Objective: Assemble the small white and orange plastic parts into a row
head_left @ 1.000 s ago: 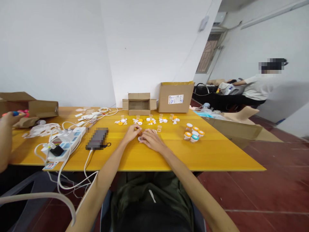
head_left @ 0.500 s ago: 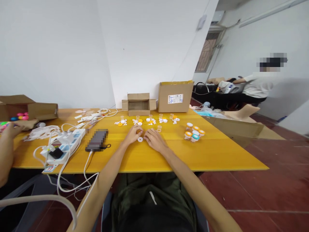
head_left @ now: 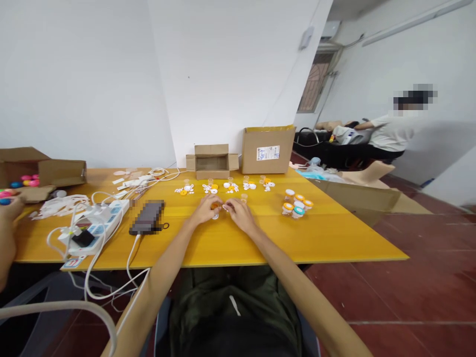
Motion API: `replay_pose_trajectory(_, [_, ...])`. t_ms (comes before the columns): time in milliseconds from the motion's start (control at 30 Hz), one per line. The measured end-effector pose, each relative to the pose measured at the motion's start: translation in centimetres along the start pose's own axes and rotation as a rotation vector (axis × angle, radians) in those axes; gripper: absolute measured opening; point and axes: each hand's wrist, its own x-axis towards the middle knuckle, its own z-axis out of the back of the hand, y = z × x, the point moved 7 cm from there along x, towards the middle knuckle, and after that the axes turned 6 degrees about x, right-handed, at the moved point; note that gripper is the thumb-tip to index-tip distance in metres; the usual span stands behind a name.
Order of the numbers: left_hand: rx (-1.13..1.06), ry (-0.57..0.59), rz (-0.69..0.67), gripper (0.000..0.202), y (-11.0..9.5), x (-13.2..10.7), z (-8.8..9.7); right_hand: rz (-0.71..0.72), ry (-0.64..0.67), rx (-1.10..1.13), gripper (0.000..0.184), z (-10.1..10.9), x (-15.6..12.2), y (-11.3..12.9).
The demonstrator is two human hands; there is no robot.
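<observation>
My left hand (head_left: 204, 210) is closed, its fingertips curled together over the table around a small orange part (head_left: 214, 205), mostly hidden by the fingers. A white disc (head_left: 215, 216) shows just under those fingertips; whether the hand touches it I cannot tell. Facing it, my right hand (head_left: 240, 215) pinches a small white piece (head_left: 224, 207) between thumb and fingers. Beyond the hands stand small clear cups (head_left: 244, 198), with little heaps of white parts and orange lids (head_left: 183, 192) in a row. To the right is a group of lidded cups (head_left: 298, 212), with orange, white and teal tops.
A small open carton (head_left: 212, 173) and a larger closed box (head_left: 267, 151) stand at the table's back. On the left lie a phone (head_left: 148, 217), a power strip (head_left: 106, 225) and loose cables. Another person's hand (head_left: 11, 208) is at far left; a person sits at right.
A small white piece now shows in my right fingertips, and orange shows in my left fingers. The white disc is more covered. The other person's hand at left now holds a blue ball.
</observation>
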Motion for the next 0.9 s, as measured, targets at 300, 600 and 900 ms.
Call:
replay_pose_trajectory(300, [0.064,-0.005,-0.02,0.015,-1.5,-0.5,0.0,-0.116,0.028,0.195,0.013,0.1,0.2,-0.2])
replay_pose_trajectory(600, [0.128,-0.013,-0.064,0.008,-2.2,-0.4,0.2,-0.133,0.054,0.08,0.011,0.2,0.0,0.5])
replay_pose_trajectory(900, [0.184,0.0,-0.076,0.009,-2.3,-0.5,-0.2,-0.16,0.088,-0.129,0.012,0.4,-0.3,1.1])
